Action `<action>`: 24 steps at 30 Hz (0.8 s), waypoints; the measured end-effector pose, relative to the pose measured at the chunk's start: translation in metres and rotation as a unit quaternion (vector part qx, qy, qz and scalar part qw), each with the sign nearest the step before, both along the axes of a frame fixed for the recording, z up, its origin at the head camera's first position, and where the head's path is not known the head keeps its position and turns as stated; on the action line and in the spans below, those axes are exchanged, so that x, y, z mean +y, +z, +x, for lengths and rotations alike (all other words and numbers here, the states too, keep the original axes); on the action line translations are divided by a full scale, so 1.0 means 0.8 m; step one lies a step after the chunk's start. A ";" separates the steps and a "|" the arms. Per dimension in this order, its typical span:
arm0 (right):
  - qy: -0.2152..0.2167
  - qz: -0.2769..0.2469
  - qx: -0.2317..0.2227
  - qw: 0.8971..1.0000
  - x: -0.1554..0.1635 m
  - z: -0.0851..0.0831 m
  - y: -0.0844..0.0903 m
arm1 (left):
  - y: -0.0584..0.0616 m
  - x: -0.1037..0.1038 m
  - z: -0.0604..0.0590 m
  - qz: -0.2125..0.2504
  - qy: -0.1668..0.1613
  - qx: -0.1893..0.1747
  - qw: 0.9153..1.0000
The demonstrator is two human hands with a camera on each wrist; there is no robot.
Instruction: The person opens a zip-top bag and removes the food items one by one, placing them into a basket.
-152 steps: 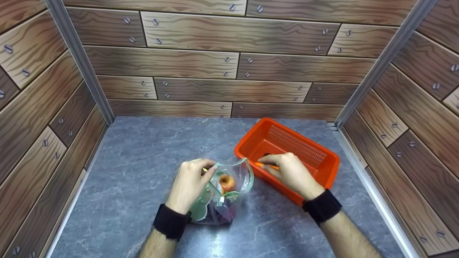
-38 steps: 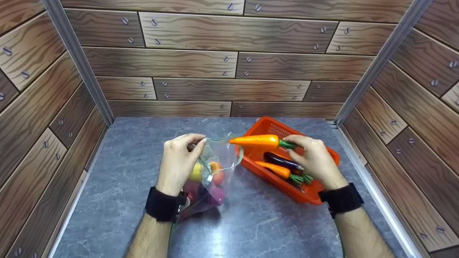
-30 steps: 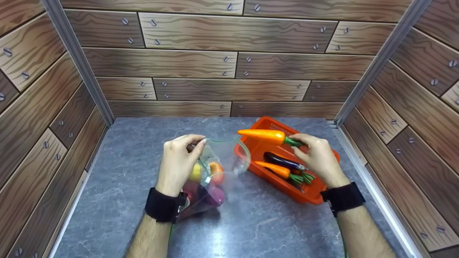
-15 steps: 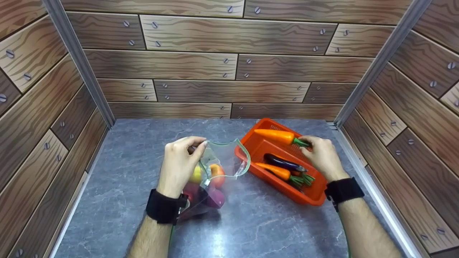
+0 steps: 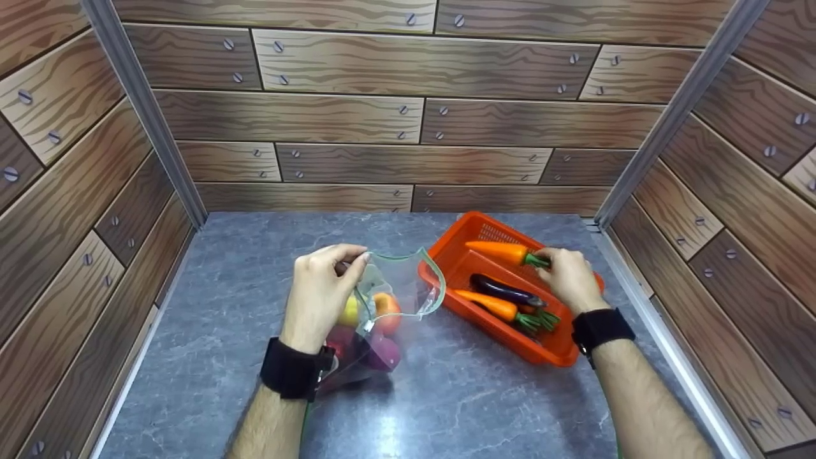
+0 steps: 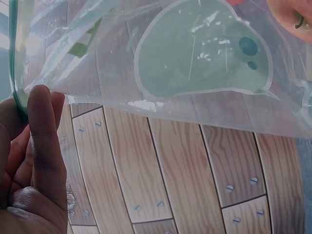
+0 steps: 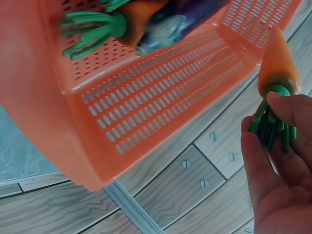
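Observation:
My left hand point(image 5: 322, 287) pinches the rim of a clear plastic bag point(image 5: 389, 299) and holds its mouth up; the left wrist view shows my thumb and fingers on the bag edge point(image 6: 22, 105). Inside the bag lie toy fruits, among them a peach-coloured one point(image 5: 385, 310) and a purple one point(image 5: 382, 354). My right hand point(image 5: 567, 275) grips a toy carrot point(image 5: 500, 252) by its green top point(image 7: 270, 122), over the far part of the orange basket point(image 5: 561, 347). A purple eggplant point(image 5: 503, 291) and a second carrot point(image 5: 494, 305) lie in the basket.
The grey marble-patterned tabletop point(image 5: 255, 268) is boxed in by wood-patterned walls on the left, back and right. The basket stands at the right, close to the right wall's metal rail point(image 5: 663, 344).
My right hand carried the carrot from beside the bag's mouth back to the right and down over the basket. The left hand kept its hold on the bag.

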State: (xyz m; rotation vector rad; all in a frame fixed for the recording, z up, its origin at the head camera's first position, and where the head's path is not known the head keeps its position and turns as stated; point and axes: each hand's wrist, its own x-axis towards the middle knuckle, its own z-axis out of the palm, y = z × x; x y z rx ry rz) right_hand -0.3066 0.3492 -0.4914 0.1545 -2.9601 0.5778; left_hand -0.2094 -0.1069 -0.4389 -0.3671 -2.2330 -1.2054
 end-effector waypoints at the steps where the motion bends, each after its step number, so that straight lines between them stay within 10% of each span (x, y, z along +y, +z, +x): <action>1: -0.001 0.001 -0.003 1.000 0.000 -0.001 -0.001 | 0.000 0.000 0.000 0.000 0.000 0.000 1.000; 24: -0.011 0.041 -0.064 0.997 0.018 -0.012 -0.036 | -0.003 0.000 0.002 0.000 0.000 0.001 1.000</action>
